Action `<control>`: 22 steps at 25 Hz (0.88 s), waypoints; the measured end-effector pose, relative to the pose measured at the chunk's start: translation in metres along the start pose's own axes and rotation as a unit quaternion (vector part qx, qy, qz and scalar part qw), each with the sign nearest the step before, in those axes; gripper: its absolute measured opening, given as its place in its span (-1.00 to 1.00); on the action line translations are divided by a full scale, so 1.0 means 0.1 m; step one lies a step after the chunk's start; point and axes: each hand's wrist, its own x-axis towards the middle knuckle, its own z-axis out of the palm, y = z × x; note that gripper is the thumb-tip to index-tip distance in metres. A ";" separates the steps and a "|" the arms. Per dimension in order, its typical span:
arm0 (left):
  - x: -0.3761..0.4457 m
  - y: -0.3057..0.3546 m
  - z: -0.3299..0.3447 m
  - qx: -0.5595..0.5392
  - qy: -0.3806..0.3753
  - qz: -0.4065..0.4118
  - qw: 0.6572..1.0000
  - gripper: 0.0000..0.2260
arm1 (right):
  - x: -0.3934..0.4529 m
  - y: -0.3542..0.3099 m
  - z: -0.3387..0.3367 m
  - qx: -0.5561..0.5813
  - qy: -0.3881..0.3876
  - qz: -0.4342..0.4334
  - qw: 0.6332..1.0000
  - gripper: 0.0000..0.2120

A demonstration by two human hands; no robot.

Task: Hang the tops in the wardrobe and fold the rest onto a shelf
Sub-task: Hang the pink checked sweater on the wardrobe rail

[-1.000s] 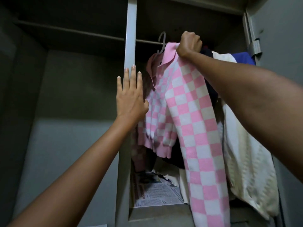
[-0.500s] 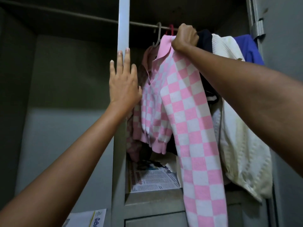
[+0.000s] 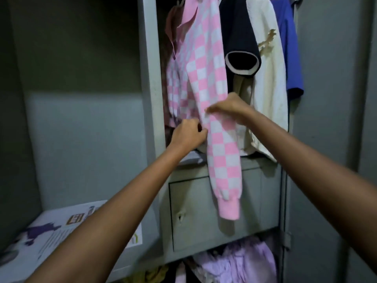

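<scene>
Both hands straighten the hanging pink checked top.

The pink checked top [image 3: 204,64] hangs at upper centre of the frame; the right hand [image 3: 230,108] pinches its long sleeve [image 3: 222,160] and the left hand [image 3: 188,135] curls its fingers at the sleeve's edge, probably to smooth it flat. Beside it hang a black top [image 3: 238,35], a cream top [image 3: 269,78] and a blue top [image 3: 289,48]. The printed paper [image 3: 67,223] at lower left is too blurred to read.
</scene>
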 end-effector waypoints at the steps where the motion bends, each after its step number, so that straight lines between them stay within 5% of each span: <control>1: -0.08 -0.03 0.07 -0.035 -0.038 -0.030 0.998 -0.71 | -0.16 0.19 0.04 -0.026 -0.063 0.056 0.996 -0.53; 5: -0.37 -0.07 0.16 -0.181 -0.175 -0.197 0.947 -0.51 | -0.57 0.62 0.17 0.011 -0.287 0.204 0.936 -0.66; 9: -0.46 -0.15 0.11 -0.381 -0.191 -0.235 0.874 -0.61 | -0.47 0.67 0.30 0.212 -0.198 0.188 0.938 -0.74; 12: -0.31 -0.18 0.07 -0.450 -0.100 -0.244 0.853 -0.56 | -0.25 0.64 0.34 0.343 -0.156 0.190 0.907 -0.77; 14: -0.13 -0.20 0.07 -0.337 0.028 -0.149 0.929 -0.68 | -0.08 0.66 0.35 0.413 -0.124 0.179 0.884 -0.77; 16: 0.04 -0.24 0.12 -0.083 0.083 -0.006 0.993 -0.81 | 0.01 0.72 0.34 0.311 -0.071 0.174 0.932 -0.68; 18: 0.12 -0.30 0.27 0.191 -0.008 0.078 0.979 -0.80 | 0.01 0.83 0.28 0.024 -0.025 0.145 0.989 -0.65; 20: 0.10 -0.34 0.49 0.350 -0.141 0.054 0.925 -0.68 | -0.08 0.90 0.20 -0.249 -0.002 0.103 0.963 -0.62; 22: 0.02 -0.33 0.63 0.373 -0.198 -0.020 0.906 -0.59 | -0.23 0.93 0.14 -0.339 0.013 0.068 0.938 -0.56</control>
